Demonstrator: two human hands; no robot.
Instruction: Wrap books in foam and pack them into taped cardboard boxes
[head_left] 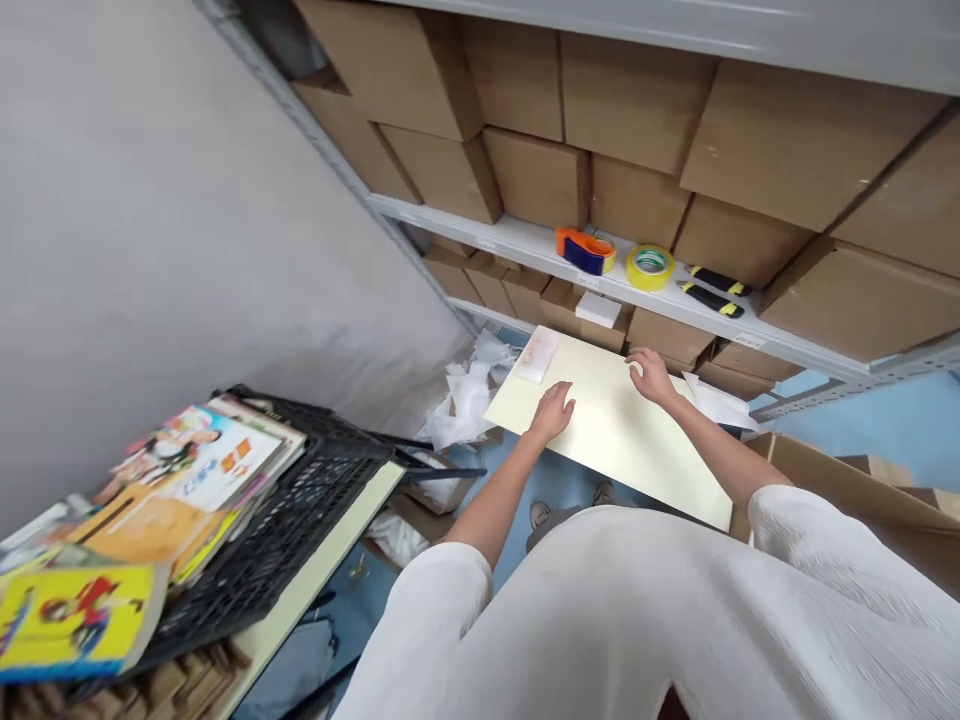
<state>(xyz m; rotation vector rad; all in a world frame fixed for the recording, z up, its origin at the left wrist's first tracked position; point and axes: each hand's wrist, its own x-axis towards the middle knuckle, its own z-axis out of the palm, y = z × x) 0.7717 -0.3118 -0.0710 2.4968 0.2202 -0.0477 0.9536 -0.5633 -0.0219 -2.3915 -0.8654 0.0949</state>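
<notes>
A pale cream tabletop point(607, 425) lies below me, in front of the shelving. My left hand point(553, 411) is over its left part, fingers apart, with nothing held. Just beyond that hand, a small white packet with faint pink marks point(538, 355) lies near the table's far left corner. My right hand point(649, 375) is over the far edge, its fingers loosely bent and apart, holding nothing. White sheets point(720, 403) lie beside my right forearm at the table's right end.
Cardboard boxes point(630, 105) fill the metal shelves. On the shelf edge point(525, 243) are an orange and blue tape dispenser point(585, 251), yellow tape point(649, 267) and two cutters point(711, 299). Magazines point(199, 470) fill a black crate point(281, 530) at left. An open carton point(840, 490) stands right.
</notes>
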